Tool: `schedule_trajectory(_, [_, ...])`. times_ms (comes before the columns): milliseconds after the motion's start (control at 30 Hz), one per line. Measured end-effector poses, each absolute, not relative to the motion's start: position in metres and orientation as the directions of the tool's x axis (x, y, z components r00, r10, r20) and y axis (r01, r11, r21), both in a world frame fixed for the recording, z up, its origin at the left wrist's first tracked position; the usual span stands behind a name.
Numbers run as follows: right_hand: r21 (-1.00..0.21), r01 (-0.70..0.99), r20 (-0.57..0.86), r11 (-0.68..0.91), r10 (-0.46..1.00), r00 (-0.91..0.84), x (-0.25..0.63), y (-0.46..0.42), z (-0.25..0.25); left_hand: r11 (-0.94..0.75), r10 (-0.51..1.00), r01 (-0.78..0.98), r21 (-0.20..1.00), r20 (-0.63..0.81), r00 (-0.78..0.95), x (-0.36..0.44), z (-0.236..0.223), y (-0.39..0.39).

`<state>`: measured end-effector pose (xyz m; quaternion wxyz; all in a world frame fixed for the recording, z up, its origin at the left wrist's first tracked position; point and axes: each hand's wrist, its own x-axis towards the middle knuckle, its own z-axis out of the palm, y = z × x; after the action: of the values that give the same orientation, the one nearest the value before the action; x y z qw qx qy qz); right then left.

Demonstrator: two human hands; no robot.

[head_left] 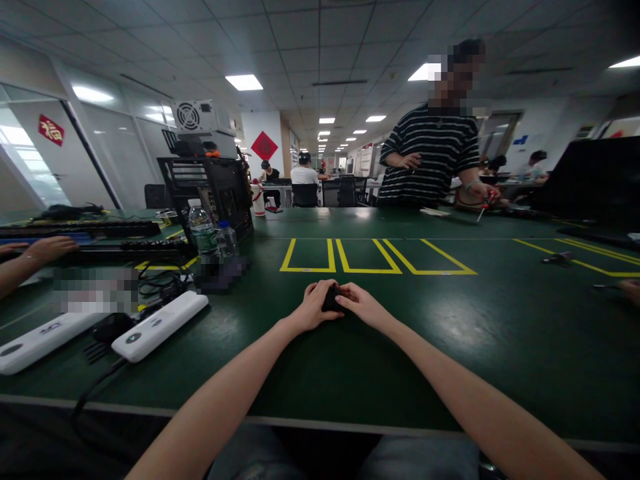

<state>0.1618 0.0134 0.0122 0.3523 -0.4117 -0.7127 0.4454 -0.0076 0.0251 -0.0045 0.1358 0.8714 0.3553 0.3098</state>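
Note:
Both of my hands meet over the green table (320, 373), just in front of the yellow tape outlines. Between them is a small black object (331, 299), whose kind I cannot make out. My left hand (316, 308) wraps round its left side, thumb and fingers closed on it. From the right, my right hand (359, 304) grips the same object with bent fingers, the thumb lying against its face. The fingers cover much of the object.
Yellow tape outlines (373, 271) mark the table ahead. To the left lie white power strips (170, 323), cables, water bottles (203, 230) and an open computer case (230, 193). Opposite stands a person in a striped shirt (430, 153) holding a screwdriver (483, 211). Other people's hands (50, 250) show at both sides.

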Motion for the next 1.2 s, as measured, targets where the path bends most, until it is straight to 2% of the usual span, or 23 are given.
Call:
schedule_trajectory(167, [-0.911, 0.253, 0.176, 0.327, 0.861, -0.478, 0.1654, 0.0114, 0.0118, -0.712, 0.702, 0.536, 0.453, 0.461, 0.542, -0.0081, -0.0025, 0.0229])
schedule_trajectory(400, [-0.919, 0.226, 0.211, 0.324, 0.886, -0.414, 0.1620, 0.0121, 0.0127, -0.718, 0.696, 0.536, 0.445, 0.450, 0.559, -0.0083, 0.0015, 0.0201])
schedule_trajectory(533, [-0.943, 0.224, 0.144, 0.247, 0.908, -0.393, 0.1613, 0.0153, 0.0106, -0.717, 0.697, 0.540, 0.441, 0.450, 0.558, -0.0080, 0.0007, 0.0207])
schedule_trajectory(767, [-0.916, 0.236, 0.174, 0.325, 0.850, -0.497, 0.1660, 0.0138, 0.0103, -0.718, 0.696, 0.541, 0.438, 0.446, 0.563, -0.0097, 0.0018, 0.0196])
schedule_trajectory(1000, [-0.918, 0.251, 0.177, 0.306, 0.885, -0.432, 0.1643, 0.0105, 0.0143, -0.709, 0.705, 0.547, 0.445, 0.437, 0.559, -0.0081, 0.0036, 0.0184])
schedule_trajectory(1200, [-0.944, 0.220, 0.129, 0.247, 0.888, -0.442, 0.1639, 0.0131, 0.0130, -0.703, 0.711, 0.546, 0.457, 0.427, 0.558, -0.0086, 0.0034, 0.0189])
